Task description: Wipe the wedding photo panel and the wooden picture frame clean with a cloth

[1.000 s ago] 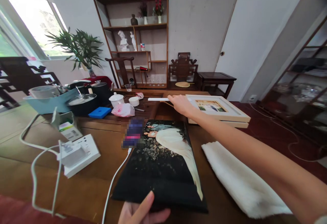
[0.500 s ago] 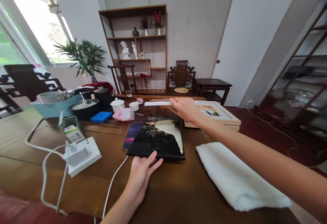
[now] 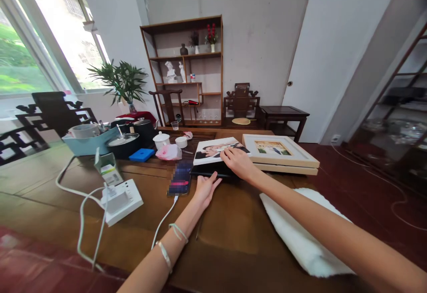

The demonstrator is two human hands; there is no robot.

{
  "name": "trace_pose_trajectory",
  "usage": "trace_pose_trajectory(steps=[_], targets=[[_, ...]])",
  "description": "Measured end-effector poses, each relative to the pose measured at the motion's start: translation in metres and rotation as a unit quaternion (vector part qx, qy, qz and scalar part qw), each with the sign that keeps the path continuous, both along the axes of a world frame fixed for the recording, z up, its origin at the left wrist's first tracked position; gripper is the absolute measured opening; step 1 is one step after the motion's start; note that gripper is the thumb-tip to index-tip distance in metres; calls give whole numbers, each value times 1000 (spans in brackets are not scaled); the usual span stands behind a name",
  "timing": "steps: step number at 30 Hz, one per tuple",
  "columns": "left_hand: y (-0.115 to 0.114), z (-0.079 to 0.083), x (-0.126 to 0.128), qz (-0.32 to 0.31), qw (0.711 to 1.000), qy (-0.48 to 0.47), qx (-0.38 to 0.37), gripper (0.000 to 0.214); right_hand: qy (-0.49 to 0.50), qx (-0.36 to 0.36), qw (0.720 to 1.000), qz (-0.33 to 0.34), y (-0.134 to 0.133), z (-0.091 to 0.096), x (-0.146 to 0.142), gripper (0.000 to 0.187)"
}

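Note:
A flat photo print (image 3: 213, 149) with a white edge lies on top of a dark photo board (image 3: 208, 171) in the middle of the wooden table (image 3: 220, 226). My right hand (image 3: 238, 161) rests palm down on the near right corner of the print, fingers spread. My left hand (image 3: 205, 188) lies flat on the table with its fingertips against the near edge of the dark board. Both hands are open. A white framed photo (image 3: 278, 150) sits stacked on another frame just right of the print.
A phone (image 3: 180, 181) with a white cable lies left of my left hand. A white folded towel (image 3: 300, 230) lies at the right. A white power strip (image 3: 122, 200) with cables, a blue tub (image 3: 88, 139), pots and tea ware stand at the left. Shelf and chairs stand behind.
The dark photo board has been pushed away from me across the table. The white-edged print has come down from my right hand onto the board. My left hand followed forward.

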State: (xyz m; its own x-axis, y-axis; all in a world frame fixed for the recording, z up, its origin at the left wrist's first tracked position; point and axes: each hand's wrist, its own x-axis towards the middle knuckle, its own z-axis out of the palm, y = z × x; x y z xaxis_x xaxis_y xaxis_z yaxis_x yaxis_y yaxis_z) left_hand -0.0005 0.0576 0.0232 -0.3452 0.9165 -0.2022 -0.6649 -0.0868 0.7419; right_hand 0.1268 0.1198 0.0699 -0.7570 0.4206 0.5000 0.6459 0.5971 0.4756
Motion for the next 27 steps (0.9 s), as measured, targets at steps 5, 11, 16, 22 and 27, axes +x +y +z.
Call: trace_pose_trajectory(steps=[5, 11, 16, 22, 27], targets=[[16, -4, -2, 11, 1000, -27, -8, 35, 7, -3, 1000, -12, 9, -19, -2, 27], [33, -7, 7, 1, 998, -50, -24, 7, 8, -27, 999, -32, 12, -20, -11, 29], [44, -7, 8, -44, 997, -52, -44, 27, 7, -63, 996, -60, 15, -15, -16, 28], [56, -8, 5, -83, 993, -48, -71, 30, -8, -125, 988, -93, 21, -10, -24, 31], [62, -9, 2, -111, 989, -47, -87, 31, -29, -186, 977, -99, 23, -5, -30, 31]])
